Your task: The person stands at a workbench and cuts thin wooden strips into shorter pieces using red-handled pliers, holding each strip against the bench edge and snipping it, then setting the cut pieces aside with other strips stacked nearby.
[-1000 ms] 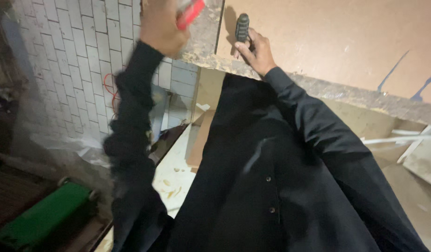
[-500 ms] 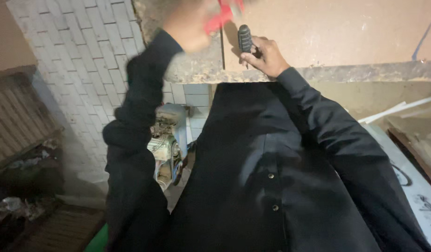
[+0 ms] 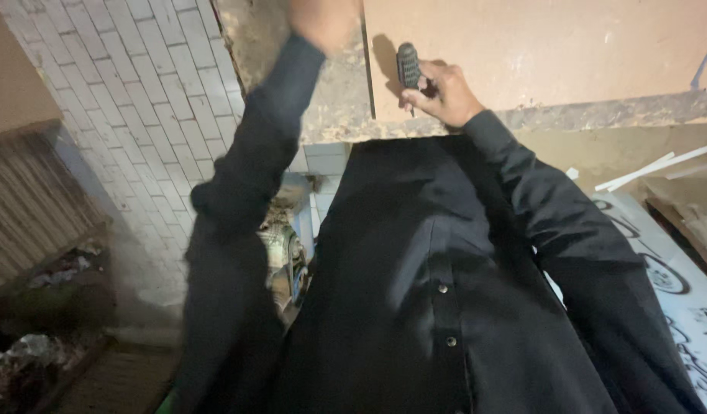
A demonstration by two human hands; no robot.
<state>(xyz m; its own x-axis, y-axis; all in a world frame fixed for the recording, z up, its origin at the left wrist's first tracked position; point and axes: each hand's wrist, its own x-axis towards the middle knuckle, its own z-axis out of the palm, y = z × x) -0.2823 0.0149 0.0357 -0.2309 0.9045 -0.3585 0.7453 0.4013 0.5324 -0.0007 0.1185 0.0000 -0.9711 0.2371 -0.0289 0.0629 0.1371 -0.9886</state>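
Right hand [image 3: 444, 93] at about 1 o'clock in the head view, fingers wrapped around a dark ribbed tool handle [image 3: 408, 67]. The handle stands nearly upright and lies against the face of a tan board [image 3: 552, 46]. Its working end is hidden behind the fingers, so the tool type cannot be settled. The grip is low on the handle, apparently to steady the tip at one spot on the board.

Left hand [image 3: 323, 19] at 12 o'clock, raised high, blurred and cut by the top edge. Cannot tell whether it is clenched or holds anything. It sits over the rough grey ledge [image 3: 334, 107], just left of the board's vertical edge, close enough to come down toward the handle top.

Both arms are in black sleeves, and the black shirt [image 3: 437, 291] fills the centre. White tiled wall [image 3: 146, 100] at 10 o'clock. White strips [image 3: 644, 172] at 3 o'clock, well apart from both hands.
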